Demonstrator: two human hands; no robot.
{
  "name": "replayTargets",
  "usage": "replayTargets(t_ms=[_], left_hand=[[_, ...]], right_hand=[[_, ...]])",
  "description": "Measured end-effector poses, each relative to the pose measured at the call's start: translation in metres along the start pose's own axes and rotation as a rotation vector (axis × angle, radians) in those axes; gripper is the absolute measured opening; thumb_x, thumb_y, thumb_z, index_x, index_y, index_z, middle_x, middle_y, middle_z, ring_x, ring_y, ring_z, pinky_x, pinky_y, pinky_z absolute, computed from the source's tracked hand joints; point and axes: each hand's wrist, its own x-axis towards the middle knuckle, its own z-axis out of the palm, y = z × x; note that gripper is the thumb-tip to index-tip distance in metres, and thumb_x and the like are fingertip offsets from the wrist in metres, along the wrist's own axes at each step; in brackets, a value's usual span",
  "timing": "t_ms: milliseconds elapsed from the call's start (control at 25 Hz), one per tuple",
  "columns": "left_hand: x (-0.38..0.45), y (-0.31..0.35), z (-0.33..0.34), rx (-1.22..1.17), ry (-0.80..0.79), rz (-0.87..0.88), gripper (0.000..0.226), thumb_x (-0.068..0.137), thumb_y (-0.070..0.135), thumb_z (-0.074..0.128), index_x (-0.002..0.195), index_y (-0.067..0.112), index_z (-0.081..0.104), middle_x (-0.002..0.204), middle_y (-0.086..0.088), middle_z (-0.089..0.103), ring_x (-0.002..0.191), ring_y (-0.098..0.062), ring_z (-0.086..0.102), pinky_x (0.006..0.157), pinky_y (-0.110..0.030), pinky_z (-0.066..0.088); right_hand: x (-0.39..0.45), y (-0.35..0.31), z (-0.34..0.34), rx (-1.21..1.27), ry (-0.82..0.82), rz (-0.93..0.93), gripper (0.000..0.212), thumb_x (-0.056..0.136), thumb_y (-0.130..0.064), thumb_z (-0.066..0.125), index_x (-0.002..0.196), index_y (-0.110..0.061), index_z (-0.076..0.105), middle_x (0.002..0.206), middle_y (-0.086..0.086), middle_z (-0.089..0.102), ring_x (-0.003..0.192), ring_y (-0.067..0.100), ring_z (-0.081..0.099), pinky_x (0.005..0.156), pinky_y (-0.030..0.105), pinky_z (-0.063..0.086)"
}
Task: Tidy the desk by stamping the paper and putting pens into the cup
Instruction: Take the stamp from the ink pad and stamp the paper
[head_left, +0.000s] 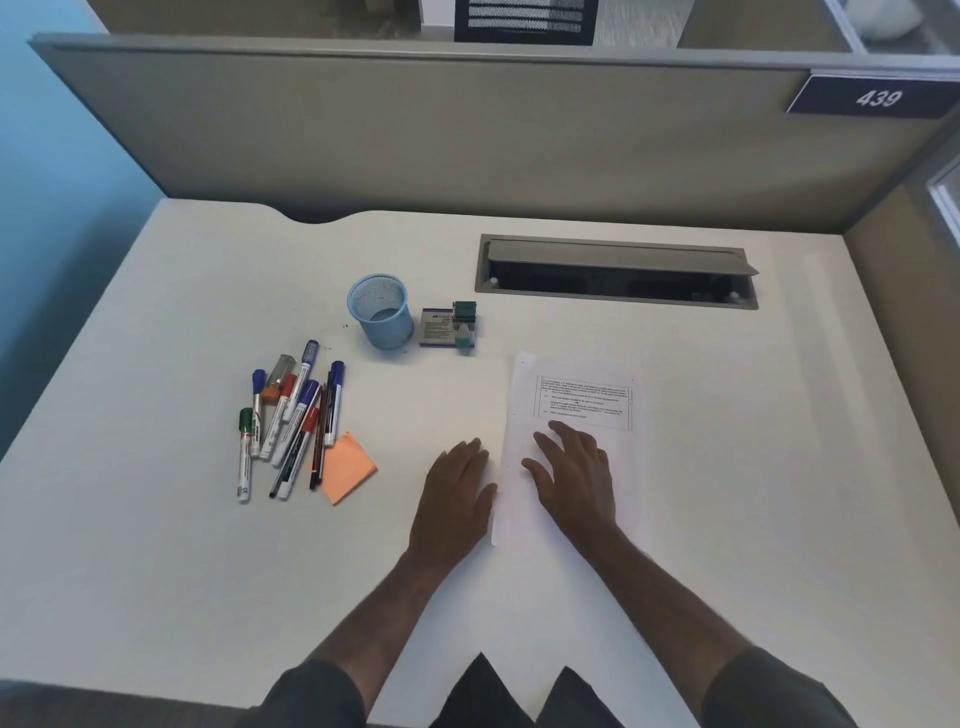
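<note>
Right hand (574, 480): flat and spread on the lower half of the paper (571, 410), fingers (563, 428) extended and holding nothing; they reach nearly to the printed block.
Left hand (457, 496): flat on the bare table (727, 467) just left of the paper's left edge, fingers together and released, thumb beside or just touching that edge; I cannot tell which.
Paper: a single thin sheet lying flat, its far part running on beyond the right fingertips. Likely very light and limp, and it would slide on the smooth top, so a palm pinning it near an edge seems the way to keep it put while stamping.
Stamp (464, 325): small green and white block, beyond and between both sets of fingertips, well apart from them, resting on or against a small boxed pad (435, 327). Probably rigid and light; the sides of the upper body look like the place to pinch it.
Cup (381, 312): blue mesh, upright, just left of the pad, beyond the left fingertips. It looks light and could tip if knocked.
Pens (291, 421): a loose overlapping heap of markers and thin pens, well to the left of the left fingers. Stiff, smooth barrels that may roll; best pinched mid-barrel, a few at a time.
Sticky notes (347, 467): orange pad partly under the heap's near end.
</note>
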Motion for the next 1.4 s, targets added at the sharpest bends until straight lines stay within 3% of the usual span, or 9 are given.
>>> replayTargets(t_ms=[160,280,360,560,680,840,1040,1280,1400], left_hand=[[0.041,-0.026,-0.022,0.075,0.018,-0.067,0.048,0.094,0.034,0.056,0.135,0.009,0.057,0.149,-0.007,0.051,0.114,-0.026,0.06,0.088,-0.04,0.052],[0.074,-0.045,-0.036,0.143,0.042,-0.098,0.047,0.093,0.031,0.058,0.134,0.008,0.058,0.148,-0.009,0.052,0.104,-0.031,0.064,0.082,-0.042,0.054],[0.091,-0.054,-0.043,0.145,0.048,-0.105,0.048,0.092,0.027,0.065,0.135,0.006,0.057,0.147,-0.012,0.053,0.106,-0.034,0.064,0.085,-0.044,0.054],[0.123,-0.073,-0.055,0.102,0.029,-0.078,0.054,0.095,0.024,0.063,0.142,0.001,0.05,0.149,-0.018,0.049,0.133,-0.036,0.051,0.105,-0.046,0.048],[0.138,-0.079,-0.06,0.092,0.038,-0.054,0.056,0.095,0.021,0.063,0.144,0.0,0.046,0.152,-0.018,0.046,0.141,-0.035,0.043,0.106,-0.045,0.046],[0.156,-0.086,-0.06,0.071,0.014,-0.01,0.057,0.092,0.014,0.066,0.143,-0.003,0.047,0.151,-0.019,0.047,0.142,-0.033,0.043,0.098,-0.043,0.052],[0.181,-0.087,-0.06,0.036,-0.038,-0.016,0.058,0.092,0.011,0.064,0.144,-0.004,0.044,0.152,-0.021,0.044,0.143,-0.034,0.041,0.107,-0.042,0.045],[0.201,-0.094,-0.055,0.087,-0.061,0.015,0.052,0.092,0.006,0.059,0.141,-0.005,0.047,0.154,-0.02,0.041,0.143,-0.036,0.04,0.112,-0.045,0.04],[0.205,-0.098,-0.054,0.127,-0.091,0.016,0.051,0.091,0.0,0.058,0.14,-0.004,0.049,0.151,-0.019,0.045,0.141,-0.035,0.043,0.108,-0.047,0.047]], right_hand=[[0.04,-0.026,0.006,0.05,0.044,-0.029,0.037,0.083,-0.035,0.074,0.115,-0.018,0.067,0.123,0.004,0.063,0.106,0.03,0.059,0.081,0.041,0.05],[0.071,-0.048,0.014,0.08,0.045,-0.041,0.036,0.085,-0.035,0.072,0.117,-0.018,0.066,0.122,0.005,0.063,0.105,0.03,0.059,0.081,0.04,0.05],[0.087,-0.06,0.019,0.088,0.051,-0.048,0.036,0.086,-0.034,0.071,0.118,-0.019,0.066,0.123,0.005,0.063,0.105,0.03,0.06,0.08,0.039,0.051],[0.119,-0.076,0.037,0.057,0.027,-0.08,0.04,0.085,-0.031,0.073,0.121,-0.017,0.065,0.124,0.008,0.064,0.106,0.03,0.061,0.082,0.04,0.052],[0.137,-0.08,0.043,-0.014,-0.022,-0.095,0.044,0.083,-0.032,0.075,0.123,-0.016,0.063,0.124,0.01,0.064,0.104,0.029,0.062,0.081,0.039,0.053],[0.156,-0.082,0.048,-0.095,-0.068,-0.145,0.049,0.084,-0.032,0.074,0.128,-0.018,0.059,0.122,0.009,0.063,0.097,0.029,0.061,0.076,0.037,0.051],[0.171,-0.08,0.058,-0.105,-0.048,-0.17,0.055,0.079,-0.031,0.077,0.129,-0.017,0.059,0.119,0.009,0.065,0.093,0.03,0.061,0.074,0.037,0.051],[0.185,-0.078,0.069,-0.101,0.006,-0.182,0.048,0.078,-0.027,0.079,0.123,-0.018,0.064,0.109,0.01,0.068,0.085,0.029,0.062,0.071,0.036,0.05],[0.187,-0.074,0.071,-0.11,0.082,-0.214,0.039,0.079,-0.017,0.077,0.117,-0.019,0.068,0.102,0.008,0.07,0.077,0.028,0.06,0.064,0.032,0.045]])
